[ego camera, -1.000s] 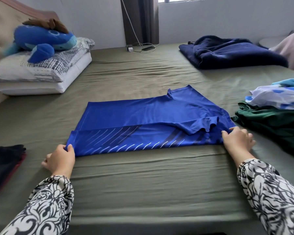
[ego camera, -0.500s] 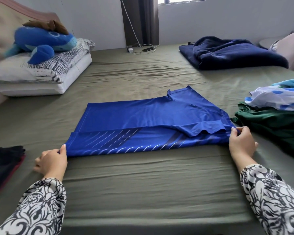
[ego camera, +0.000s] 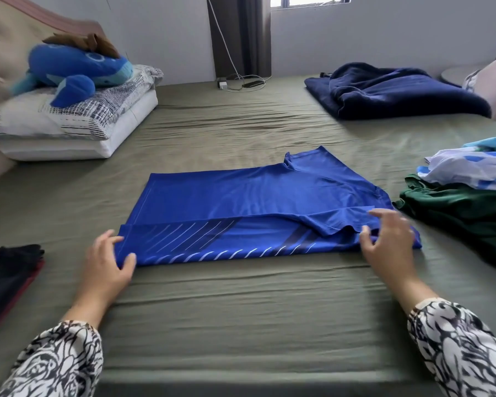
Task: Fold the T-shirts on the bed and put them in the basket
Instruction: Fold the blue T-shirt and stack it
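Your blue T-shirt (ego camera: 258, 207) lies flat mid-bed on the olive sheet (ego camera: 241, 305), partly folded: the near strip with white diagonal stripes faces up, and a sleeve lies doubled over it toward the right end.

Your left hand (ego camera: 109, 262) sits at the shirt's near-left corner, fingers spread and relaxed, fingertips on the cloth edge; the thumb touches the hem, and you are not pinching it.

Your right hand (ego camera: 390, 239) is over the near-right end, on or just above the folded sleeve. It is motion-blurred; fingers look spread and straight, but you cannot tell whether they touch the cloth.

To the right: a pile of clothes (ego camera: 467, 190), green under white-and-blue. At the near-left edge: a dark garment (ego camera: 9, 279). Far right: a navy blanket (ego camera: 395, 90). Far left: a blue plush toy (ego camera: 75, 70) on stacked pillows (ego camera: 78, 121).
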